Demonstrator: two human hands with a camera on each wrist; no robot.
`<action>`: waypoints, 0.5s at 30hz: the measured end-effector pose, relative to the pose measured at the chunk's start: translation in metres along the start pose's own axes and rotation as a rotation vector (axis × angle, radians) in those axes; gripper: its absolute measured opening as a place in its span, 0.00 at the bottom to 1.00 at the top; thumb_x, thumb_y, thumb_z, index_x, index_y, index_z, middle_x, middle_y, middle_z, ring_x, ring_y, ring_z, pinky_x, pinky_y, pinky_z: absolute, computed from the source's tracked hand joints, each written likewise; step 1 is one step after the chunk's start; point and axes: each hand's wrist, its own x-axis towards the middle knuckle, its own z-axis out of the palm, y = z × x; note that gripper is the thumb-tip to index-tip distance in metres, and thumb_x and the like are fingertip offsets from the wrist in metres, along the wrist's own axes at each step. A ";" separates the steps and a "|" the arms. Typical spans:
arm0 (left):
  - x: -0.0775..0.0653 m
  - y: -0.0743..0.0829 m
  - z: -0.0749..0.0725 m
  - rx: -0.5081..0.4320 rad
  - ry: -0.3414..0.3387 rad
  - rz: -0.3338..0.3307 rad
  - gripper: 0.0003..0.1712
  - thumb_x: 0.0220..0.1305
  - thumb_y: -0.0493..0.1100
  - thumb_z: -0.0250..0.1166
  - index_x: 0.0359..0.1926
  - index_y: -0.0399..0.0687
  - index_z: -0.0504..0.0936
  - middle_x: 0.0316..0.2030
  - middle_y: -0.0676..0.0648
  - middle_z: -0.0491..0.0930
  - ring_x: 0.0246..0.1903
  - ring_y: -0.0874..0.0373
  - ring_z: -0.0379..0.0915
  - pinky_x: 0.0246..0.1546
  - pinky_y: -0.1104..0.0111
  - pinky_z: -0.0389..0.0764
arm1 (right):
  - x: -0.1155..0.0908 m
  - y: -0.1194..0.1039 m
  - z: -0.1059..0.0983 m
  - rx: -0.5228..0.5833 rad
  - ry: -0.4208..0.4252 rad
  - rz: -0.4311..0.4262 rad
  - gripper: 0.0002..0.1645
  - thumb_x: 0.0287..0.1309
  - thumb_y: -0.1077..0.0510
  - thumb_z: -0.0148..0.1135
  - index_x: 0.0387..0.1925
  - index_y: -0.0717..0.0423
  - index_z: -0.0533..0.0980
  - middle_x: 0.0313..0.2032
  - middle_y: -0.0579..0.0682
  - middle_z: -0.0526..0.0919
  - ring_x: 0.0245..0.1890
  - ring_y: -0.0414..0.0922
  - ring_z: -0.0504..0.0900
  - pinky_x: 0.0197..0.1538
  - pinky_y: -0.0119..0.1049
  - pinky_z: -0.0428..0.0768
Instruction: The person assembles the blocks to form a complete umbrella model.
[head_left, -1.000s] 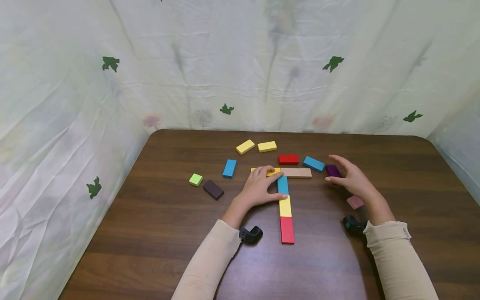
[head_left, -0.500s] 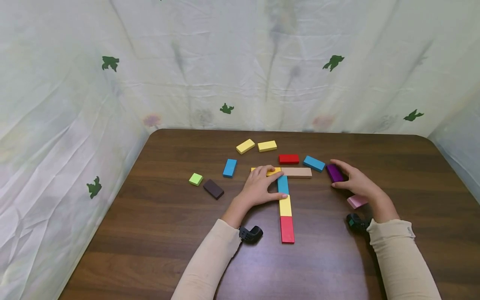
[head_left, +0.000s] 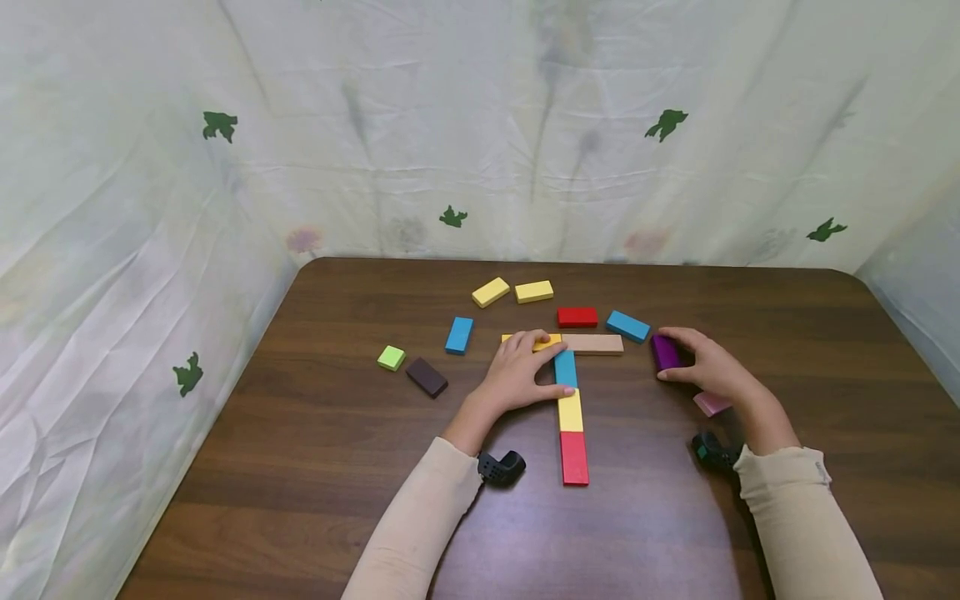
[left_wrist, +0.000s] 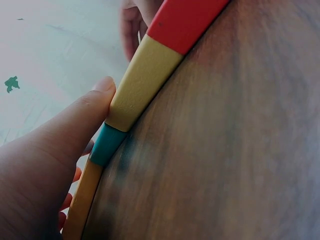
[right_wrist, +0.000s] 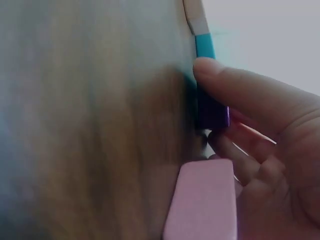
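Note:
Wooden blocks lie on the table in a T-like shape. Its crossbar has an orange-yellow block [head_left: 556,339] and a beige block [head_left: 596,344]; its stem runs toward me as a blue block [head_left: 566,371], a yellow block [head_left: 570,412] and a red block [head_left: 574,458]. My left hand [head_left: 516,377] rests on this shape, fingers on the orange-yellow block and thumb near the blue-yellow joint. To the right, my right hand [head_left: 712,367] pinches a purple block [head_left: 664,352] between thumb and fingers, low at the tabletop. A pink block [right_wrist: 205,200] lies under that hand.
Behind the crossbar are a red block [head_left: 577,317], a blue block [head_left: 628,326] and two yellow blocks, one at left [head_left: 491,292]. Another blue block [head_left: 459,336], a dark brown block [head_left: 427,377] and a small green block [head_left: 391,358] lie left on the brown table [head_left: 300,500].
My right hand has come down and closed its thumb and fingers around the purple block, which has turned and shifted slightly. The left hand stays in place.

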 end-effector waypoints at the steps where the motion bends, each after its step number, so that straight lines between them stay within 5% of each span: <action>1: 0.000 0.000 0.000 0.000 -0.002 -0.001 0.43 0.49 0.73 0.54 0.65 0.66 0.60 0.60 0.51 0.57 0.60 0.55 0.46 0.60 0.55 0.49 | -0.001 0.000 0.001 -0.002 0.001 -0.004 0.44 0.49 0.52 0.66 0.62 0.64 0.58 0.59 0.66 0.58 0.53 0.60 0.61 0.49 0.55 0.64; 15: 0.000 0.001 -0.002 -0.005 -0.007 -0.005 0.43 0.49 0.72 0.54 0.65 0.66 0.60 0.60 0.51 0.57 0.60 0.54 0.46 0.60 0.55 0.50 | -0.004 -0.014 0.012 -0.012 -0.018 -0.021 0.43 0.46 0.49 0.68 0.61 0.61 0.61 0.58 0.64 0.61 0.54 0.59 0.62 0.51 0.56 0.64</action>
